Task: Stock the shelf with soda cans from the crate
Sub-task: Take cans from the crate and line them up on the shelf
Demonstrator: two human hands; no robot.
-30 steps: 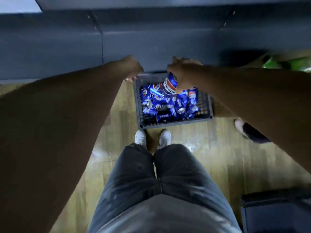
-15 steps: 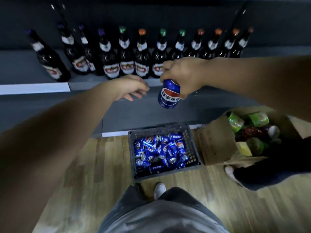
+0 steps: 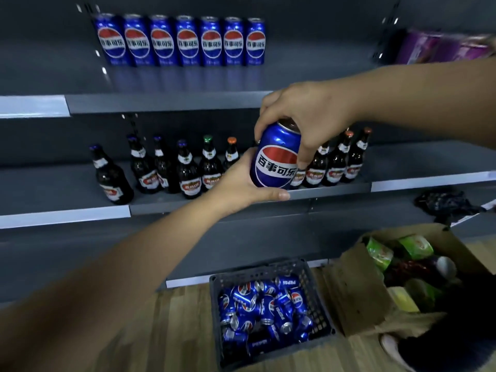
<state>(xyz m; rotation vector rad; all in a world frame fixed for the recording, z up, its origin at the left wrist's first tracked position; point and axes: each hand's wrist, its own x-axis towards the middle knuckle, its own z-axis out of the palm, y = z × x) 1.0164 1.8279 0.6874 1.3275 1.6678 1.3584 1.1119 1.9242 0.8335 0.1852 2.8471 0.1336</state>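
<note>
A blue soda can [image 3: 276,159] is held upright in the air in front of the middle shelf. My right hand [image 3: 303,116] grips it from above around its top rim. My left hand [image 3: 241,183] cups it from below and the left, thumb under its base. A row of several matching blue cans [image 3: 179,40] stands at the back of the upper shelf [image 3: 166,102]. On the floor below, a dark plastic crate [image 3: 318,299] holds several more blue cans [image 3: 265,307] lying loose.
Several dark glass bottles [image 3: 188,173] line the middle shelf [image 3: 322,193] behind the held can. An open cardboard box [image 3: 351,299] of green and mixed packets sits right of the crate. Purple packages [image 3: 440,48] lie on the upper right shelf. The floor is wood.
The view has tilted up from the crate to the shelves. My right hand lifted the can higher, and my left hand has come in to cup it from below.
</note>
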